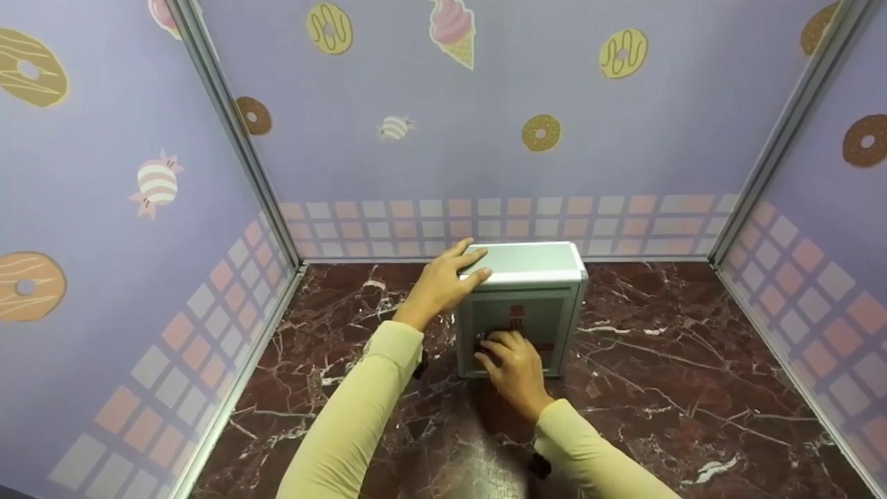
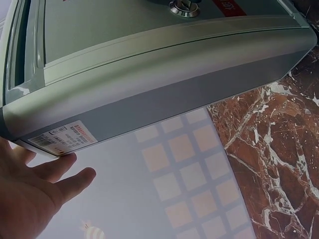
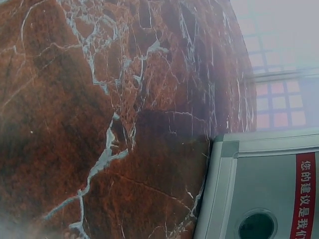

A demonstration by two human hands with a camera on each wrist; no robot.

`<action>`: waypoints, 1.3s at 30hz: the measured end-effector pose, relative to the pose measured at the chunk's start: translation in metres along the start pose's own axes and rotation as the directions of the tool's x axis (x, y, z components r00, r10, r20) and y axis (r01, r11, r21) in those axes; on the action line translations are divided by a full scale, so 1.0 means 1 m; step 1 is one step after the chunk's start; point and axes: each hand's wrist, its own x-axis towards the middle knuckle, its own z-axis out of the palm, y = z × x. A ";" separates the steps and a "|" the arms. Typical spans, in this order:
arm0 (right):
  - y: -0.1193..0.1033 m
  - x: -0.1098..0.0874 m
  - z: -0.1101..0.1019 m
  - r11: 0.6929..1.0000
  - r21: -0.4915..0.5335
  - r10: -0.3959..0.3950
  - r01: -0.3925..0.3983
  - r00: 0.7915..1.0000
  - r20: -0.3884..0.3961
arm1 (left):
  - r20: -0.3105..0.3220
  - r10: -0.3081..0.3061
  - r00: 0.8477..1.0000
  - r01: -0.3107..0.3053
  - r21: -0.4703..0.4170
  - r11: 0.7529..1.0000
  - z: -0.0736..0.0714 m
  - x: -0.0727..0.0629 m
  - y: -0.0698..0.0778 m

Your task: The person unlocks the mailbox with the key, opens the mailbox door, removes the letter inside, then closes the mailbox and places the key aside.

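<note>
A silver-grey metal suggestion box stands upright on the marble surface, with red characters on its front. My left hand rests over the box's top left corner, its fingers extended across the top. In the left wrist view, the left fingers lie at the end of the box beside a barcode label. A round metal lock with a dark-headed key in it sits on the front. My right hand pinches the key at the front's left side. The right wrist view shows none of my right fingers.
Dark red marble with white veins surrounds the box. Purple panels with sweets and checks stand behind and at both sides, joined by metal corner posts. A red strip with white characters runs across the box front, near a round dark-centred fitting.
</note>
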 end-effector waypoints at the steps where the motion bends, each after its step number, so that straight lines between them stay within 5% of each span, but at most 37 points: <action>1: 0.000 0.000 0.000 1.000 0.009 -0.003 0.003 1.000 0.001 | -0.001 0.001 1.000 -0.001 -0.004 1.000 0.000 0.000 0.000; 39: -0.004 -0.006 0.006 0.994 0.088 0.064 -0.059 0.996 -0.062 | -0.001 -0.007 1.000 0.007 -0.002 1.000 -0.003 0.003 0.001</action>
